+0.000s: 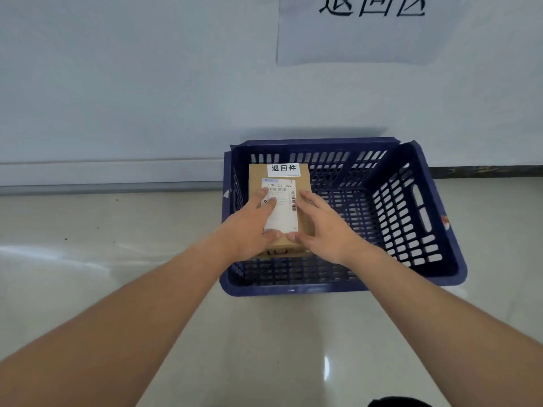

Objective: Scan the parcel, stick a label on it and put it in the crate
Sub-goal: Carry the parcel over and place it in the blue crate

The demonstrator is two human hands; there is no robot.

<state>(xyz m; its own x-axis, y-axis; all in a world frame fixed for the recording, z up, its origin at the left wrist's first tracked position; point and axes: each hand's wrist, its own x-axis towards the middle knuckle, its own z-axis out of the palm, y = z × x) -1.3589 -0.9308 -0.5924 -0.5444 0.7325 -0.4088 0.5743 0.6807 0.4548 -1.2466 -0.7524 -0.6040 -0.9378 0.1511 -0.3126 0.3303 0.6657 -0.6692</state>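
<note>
A brown cardboard parcel (302,183) is inside the left half of a dark blue slatted crate (435,254) on the floor. On its top face are a white shipping slip with barcodes (283,212) and a small white label with black characters (283,169) at its far end. My left hand (249,227) holds the parcel's left side, fingers on the slip. My right hand (323,227) holds its right side, thumb at the near edge. I cannot tell whether the parcel rests on the crate's bottom.
The crate stands against a pale wall with a grey skirting (102,183). A white paper sign with large black characters (373,27) hangs on the wall above it. Glossy beige floor (117,245) lies left and in front. The crate's right half holds nothing.
</note>
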